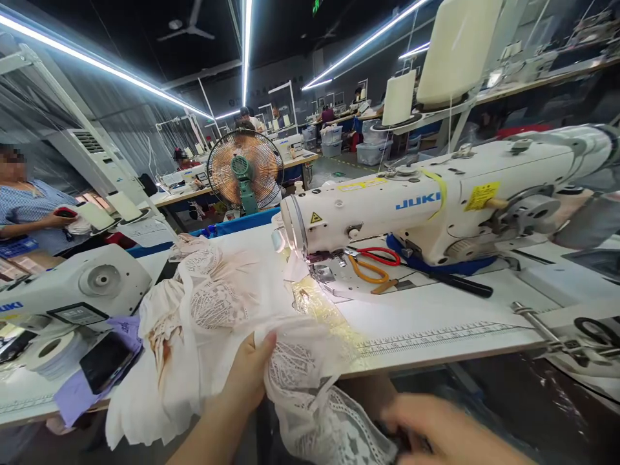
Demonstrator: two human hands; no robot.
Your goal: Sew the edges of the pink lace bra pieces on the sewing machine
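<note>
A cream lace bra hangs over the table's front edge, its lower lace part dangling below. My left hand is closed on its upper edge, thumb on top. Close to the hanging lace, my right hand is smeared by motion; a dark shape shows by its fingers, too blurred to name. To the left lies a heap of similar cream lace pieces with cup shapes, spilling over the edge. Beyond my hands stands a white JUKI sewing machine, its lamp lit over the needle area.
Red-handled and orange-handled scissors lie beside the machine, near a black-handled tool. A ruler strip runs along the front edge. At left are a phone, purple cloth and a tape roll. A fan and a person are beyond.
</note>
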